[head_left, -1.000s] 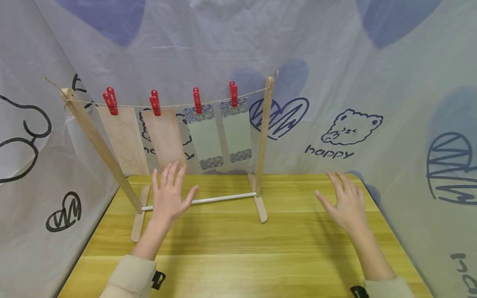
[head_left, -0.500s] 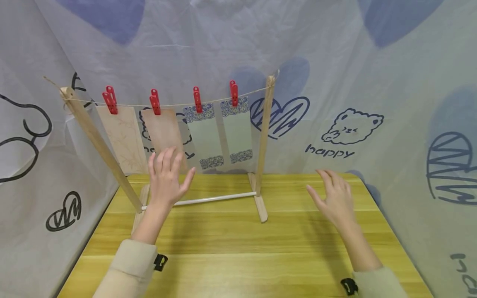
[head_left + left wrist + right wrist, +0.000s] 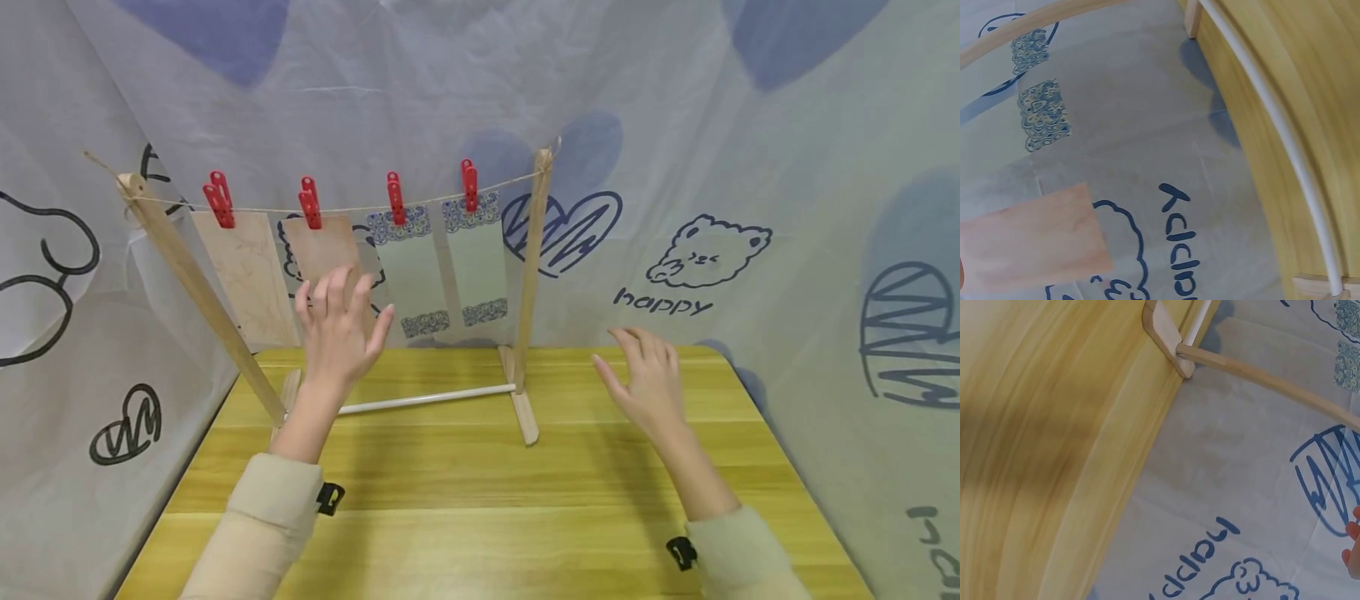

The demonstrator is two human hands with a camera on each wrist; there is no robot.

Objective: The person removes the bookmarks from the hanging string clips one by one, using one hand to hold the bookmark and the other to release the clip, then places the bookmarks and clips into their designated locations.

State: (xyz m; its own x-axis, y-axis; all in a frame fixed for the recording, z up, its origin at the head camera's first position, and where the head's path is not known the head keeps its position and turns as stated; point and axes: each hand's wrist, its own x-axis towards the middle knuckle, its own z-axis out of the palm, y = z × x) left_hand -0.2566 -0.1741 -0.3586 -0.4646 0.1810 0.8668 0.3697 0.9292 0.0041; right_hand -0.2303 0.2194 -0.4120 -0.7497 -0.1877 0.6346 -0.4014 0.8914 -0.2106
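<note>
The left hand [image 3: 333,337], fingers [image 3: 337,292] spread, is before the pink paper [image 3: 318,244] (its lower edge hangs free); the right hand [image 3: 647,385], thumb apart from fingers, has open room toward the right post [image 3: 533,267].

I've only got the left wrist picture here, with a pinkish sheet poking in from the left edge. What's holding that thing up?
Observer: In the head view, a red clothespin holds the pinkish sheet on a thin string.

Visitor: Neat! And do those pale sheets have lacy blue bands at just this one end?

Observer: No, the head view shows a blue patterned band at the top of each too.

Visitor: Is anything else hanging there that I'm missing?

Observer: Yes, a cream sheet, to the left of the pinkish one in the head view.
</note>
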